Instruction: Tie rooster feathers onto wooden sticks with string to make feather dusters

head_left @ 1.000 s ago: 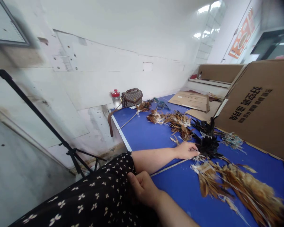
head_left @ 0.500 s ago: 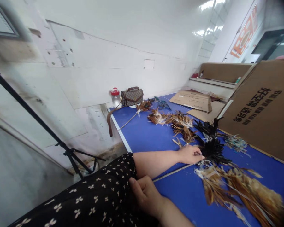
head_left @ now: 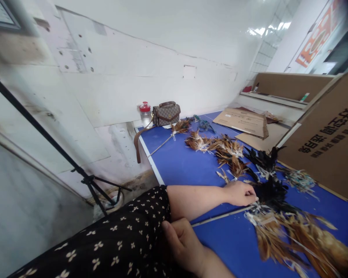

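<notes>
My left hand (head_left: pixel 241 194) reaches across the blue table (head_left: pixel 188 175) with its fingertips pinched together. Something small and whitish shows at those tips, too small to name. Just below them lies the far end of a thin stick (head_left: pixel 220 218), close to white ties on a bundle of brown feathers (head_left: pixel 268 231). Black feathers (head_left: pixel 271 193) spread right beside the fingertips. Nearer to me, my right hand (head_left: pixel 184 243) is curled, thumb up, round the stick's near end; the fingers' undersides are hidden. Long tan feathers (head_left: pixel 321 239) lie at the lower right.
Several brown feather bundles (head_left: pixel 226 146) lie farther back. Another feathered stick (head_left: pixel 161 146) lies near the table's left edge. A handbag (head_left: pixel 166 114) and a red-lidded jar (head_left: pixel 145 114) stand by the wall. Cardboard (head_left: pixel 327 131) rises at the right; a black tripod (head_left: pixel 84 173) stands left.
The view has shifted a little, so most things sit slightly farther right. My left fingertips now look a bit above the stick's far end. My right hand keeps its curl.
</notes>
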The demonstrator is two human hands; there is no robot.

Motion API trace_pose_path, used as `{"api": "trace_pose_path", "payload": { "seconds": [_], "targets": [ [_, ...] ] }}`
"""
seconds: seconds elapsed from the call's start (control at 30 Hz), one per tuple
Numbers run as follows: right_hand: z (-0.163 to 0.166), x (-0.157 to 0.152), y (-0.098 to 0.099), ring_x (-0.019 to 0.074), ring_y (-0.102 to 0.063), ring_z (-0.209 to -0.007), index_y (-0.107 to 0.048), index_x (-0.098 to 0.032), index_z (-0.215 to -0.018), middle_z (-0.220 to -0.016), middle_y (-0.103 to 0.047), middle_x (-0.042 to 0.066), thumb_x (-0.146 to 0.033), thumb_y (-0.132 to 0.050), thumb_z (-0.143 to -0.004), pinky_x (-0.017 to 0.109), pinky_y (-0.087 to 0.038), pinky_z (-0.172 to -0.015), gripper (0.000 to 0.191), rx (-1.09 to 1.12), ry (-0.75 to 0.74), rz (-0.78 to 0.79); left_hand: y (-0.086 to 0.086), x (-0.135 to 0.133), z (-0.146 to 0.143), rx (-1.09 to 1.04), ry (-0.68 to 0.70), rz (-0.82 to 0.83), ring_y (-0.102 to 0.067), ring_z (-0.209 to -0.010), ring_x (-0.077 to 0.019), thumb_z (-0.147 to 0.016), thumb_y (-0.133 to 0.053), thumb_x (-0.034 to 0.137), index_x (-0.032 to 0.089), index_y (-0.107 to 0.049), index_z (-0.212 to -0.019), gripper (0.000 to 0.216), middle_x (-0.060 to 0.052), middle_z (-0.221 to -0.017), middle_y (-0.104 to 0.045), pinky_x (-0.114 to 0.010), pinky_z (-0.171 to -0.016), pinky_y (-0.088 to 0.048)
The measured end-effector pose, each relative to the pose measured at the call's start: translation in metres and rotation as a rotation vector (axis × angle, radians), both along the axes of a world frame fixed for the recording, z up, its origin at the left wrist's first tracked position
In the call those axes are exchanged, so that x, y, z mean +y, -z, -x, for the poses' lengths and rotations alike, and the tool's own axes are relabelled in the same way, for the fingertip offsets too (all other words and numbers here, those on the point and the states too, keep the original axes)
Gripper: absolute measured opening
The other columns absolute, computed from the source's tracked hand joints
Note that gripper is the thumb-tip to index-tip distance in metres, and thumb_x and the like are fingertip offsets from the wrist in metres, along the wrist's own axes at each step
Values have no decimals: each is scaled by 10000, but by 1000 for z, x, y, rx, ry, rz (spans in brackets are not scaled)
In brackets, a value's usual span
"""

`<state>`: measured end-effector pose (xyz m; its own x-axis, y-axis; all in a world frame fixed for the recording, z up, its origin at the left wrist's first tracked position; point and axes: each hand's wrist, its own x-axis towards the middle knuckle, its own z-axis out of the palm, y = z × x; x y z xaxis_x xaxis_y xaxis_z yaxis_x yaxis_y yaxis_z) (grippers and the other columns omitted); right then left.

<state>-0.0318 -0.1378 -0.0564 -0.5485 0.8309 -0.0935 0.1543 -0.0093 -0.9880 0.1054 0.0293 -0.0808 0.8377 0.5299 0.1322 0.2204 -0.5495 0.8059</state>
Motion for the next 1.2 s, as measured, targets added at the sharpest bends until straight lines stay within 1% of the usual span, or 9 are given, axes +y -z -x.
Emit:
{"api": "trace_pose_path", "payload": {
  "seconds": [0.17,0.4,0.57,0.77,0.97,1.07,1.2],
  "targets": [
    [0,0,-5,58,-200,-480,-303,-232,-550,-515,-270,-52,-899,-317,-1032,278,-130,-443,823,18,-1,-19,0,0,0,16,23,-10,-742,-968,-187,-948,-711,460,223,-805,-1110,302,-37,-1070,-819,-272,-792,-519],
    [-1,1,5,59,-179,-498,-274,-228,-564,-536,-230,-54,-856,-333,-1059,293,-111,-465,801,1,29,-49,1,1,0,-20,19,-14,-725,-892,-181,-948,-714,473,217,-800,-1059,291,-26,-967,-802,-273,-741,-494],
    [-2,0,4,60,-176,-506,-260,-229,-565,-544,-216,-54,-858,-333,-1057,300,-106,-473,803,0,37,-54,-1,0,2,-5,15,-25,-707,-868,-164,-971,-698,460,206,-802,-1073,293,-26,-958,-792,-251,-743,-489],
    [-3,-1,5,74,-225,-532,-290,-224,-578,-549,-240,-46,-908,-297,-1029,295,-134,-489,819,-100,74,-61,-2,-1,3,7,13,-22,-704,-866,-156,-977,-706,427,208,-809,-1107,275,-24,-965,-791,-241,-777,-504],
    [-1,-1,4,62,-186,-494,-282,-227,-564,-531,-238,-55,-883,-315,-1043,289,-112,-463,813,-16,46,-48,-2,0,3,18,27,-40,-700,-877,-149,-983,-694,434,207,-802,-1115,284,-17,-975,-792,-234,-767,-490],
    [0,-2,3,63,-199,-496,-284,-230,-562,-527,-245,-56,-883,-312,-1043,291,-123,-467,812,-19,53,-57,-2,1,2,17,30,-53,-706,-901,-157,-985,-678,457,213,-805,-1116,304,-17,-994,-797,-238,-760,-486],
    [0,-2,3,67,-212,-504,-300,-229,-570,-533,-268,-53,-869,-324,-1052,293,-141,-478,801,-9,56,-50,-1,2,1,12,55,-56,-706,-887,-177,-973,-676,487,211,-811,-1101,333,-23,-967,-794,-262,-751,-496]
  ]
}}
